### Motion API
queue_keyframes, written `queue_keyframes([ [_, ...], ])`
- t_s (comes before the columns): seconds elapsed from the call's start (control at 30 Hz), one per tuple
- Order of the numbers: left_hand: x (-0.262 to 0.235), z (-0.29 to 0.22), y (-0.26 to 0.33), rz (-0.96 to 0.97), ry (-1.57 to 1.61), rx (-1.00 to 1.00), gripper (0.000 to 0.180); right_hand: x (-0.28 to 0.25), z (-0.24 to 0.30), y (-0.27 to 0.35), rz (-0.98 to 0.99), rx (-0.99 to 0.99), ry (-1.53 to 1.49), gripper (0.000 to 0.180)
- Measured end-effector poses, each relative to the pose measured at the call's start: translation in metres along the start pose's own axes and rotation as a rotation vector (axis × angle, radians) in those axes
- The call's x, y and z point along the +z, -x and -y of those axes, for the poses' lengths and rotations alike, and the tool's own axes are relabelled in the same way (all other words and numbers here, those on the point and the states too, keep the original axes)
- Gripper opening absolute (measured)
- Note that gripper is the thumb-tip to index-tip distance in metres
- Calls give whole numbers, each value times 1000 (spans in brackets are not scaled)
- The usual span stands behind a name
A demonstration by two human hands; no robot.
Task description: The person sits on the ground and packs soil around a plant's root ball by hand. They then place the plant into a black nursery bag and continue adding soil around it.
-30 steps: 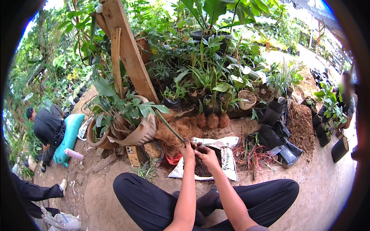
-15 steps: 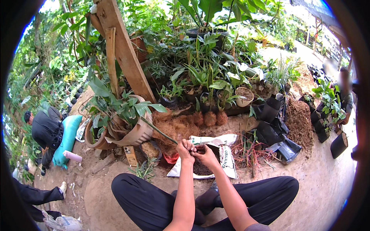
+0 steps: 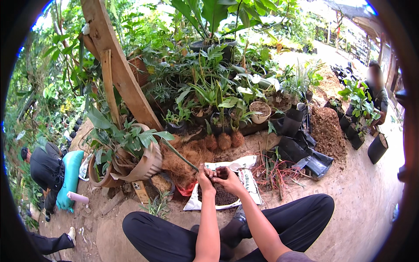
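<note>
A long green plant stem (image 3: 180,155) slants up and left from my left hand (image 3: 205,179), whose fingers are closed around its lower end. Its upper end overlaps the potted plant's leaves, so I cannot tell where it stops. Close against it, my right hand (image 3: 227,180) has its fingers pinched together at the stem's base; what they grip is hidden. Both hands are above an opened white sack (image 3: 192,201) that holds dark soil (image 3: 223,198). Brown coconut fibre (image 3: 185,159) lies heaped just beyond the left hand.
Left of the fibre stand a large tilted pot (image 3: 146,160) and a phone (image 3: 140,191). Several fibre-wrapped root balls (image 3: 224,142) line the back. Reddish roots (image 3: 275,174) and black plastic bags (image 3: 294,153) lie right. Other people (image 3: 43,168) are around.
The view has shifted, so the scene sits further left. My hands stay together over the sack, with the left still on the stem and the right fingers working at its base.
</note>
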State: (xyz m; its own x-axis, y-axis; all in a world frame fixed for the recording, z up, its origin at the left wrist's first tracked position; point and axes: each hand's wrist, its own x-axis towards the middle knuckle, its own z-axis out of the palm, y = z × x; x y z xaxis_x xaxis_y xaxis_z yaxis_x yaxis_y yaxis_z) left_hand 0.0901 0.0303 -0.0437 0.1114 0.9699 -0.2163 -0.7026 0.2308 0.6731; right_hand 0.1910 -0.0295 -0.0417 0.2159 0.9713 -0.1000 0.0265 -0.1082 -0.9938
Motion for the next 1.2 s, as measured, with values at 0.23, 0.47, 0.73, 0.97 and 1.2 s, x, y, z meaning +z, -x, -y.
queue_keyframes([
  [0.23,10,7,8,11,-104,78,47,4,-9,-1,-70,-26,-106,59],
  [0.47,1,15,4,109,-210,96,56,6,-15,0,-50,-87,-144,50],
  [0.73,7,10,3,65,-248,179,60,-3,-29,-6,-58,1,5,60],
  [0.97,-9,-8,-2,-87,-142,130,53,-13,-69,-4,-14,115,208,84],
  [1.2,-53,-15,-16,-199,-96,117,46,4,-138,-17,-116,-23,887,93],
])
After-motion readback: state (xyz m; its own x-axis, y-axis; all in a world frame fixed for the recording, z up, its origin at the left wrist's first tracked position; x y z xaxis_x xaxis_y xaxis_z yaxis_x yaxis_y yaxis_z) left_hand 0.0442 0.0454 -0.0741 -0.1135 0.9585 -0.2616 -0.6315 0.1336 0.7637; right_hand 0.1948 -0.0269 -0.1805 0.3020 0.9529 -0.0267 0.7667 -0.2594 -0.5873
